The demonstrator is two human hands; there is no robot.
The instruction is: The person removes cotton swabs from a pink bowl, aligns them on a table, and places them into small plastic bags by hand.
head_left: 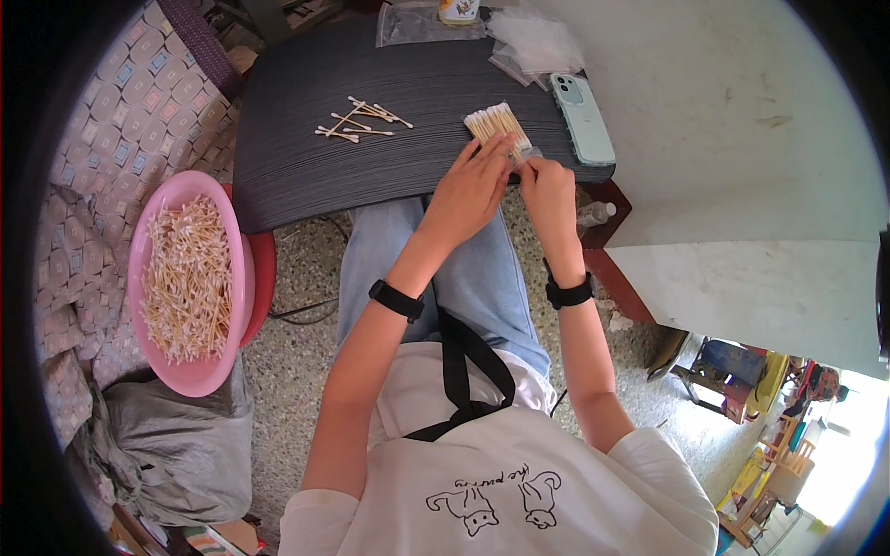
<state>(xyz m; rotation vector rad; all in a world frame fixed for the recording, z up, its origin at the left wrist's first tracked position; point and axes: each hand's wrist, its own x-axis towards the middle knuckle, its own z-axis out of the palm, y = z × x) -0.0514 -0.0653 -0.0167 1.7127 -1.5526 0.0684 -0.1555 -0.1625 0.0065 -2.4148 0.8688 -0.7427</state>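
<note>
A neat row of cotton swabs (497, 121) lies near the front right of the dark table, with white tips and wooden sticks. My left hand (471, 190) rests over its near end, fingers stretched out and lying flat. Close beside it, my right hand (549, 190) is closed in a pinch on a small clear plastic bag (528, 156) at the near end of the swabs. How far the bag reaches around them is hidden by my fingers. To the left, several loose cotton swabs (357, 120) lie crossed on the table.
A pink basin (240, 306) heaped with cotton swabs stands left of the table (306, 190). A phone in a pale green case (584, 120) lies at the right edge by the wall. Clear plastic bags (536, 42) and a bottle (459, 11) sit at the back.
</note>
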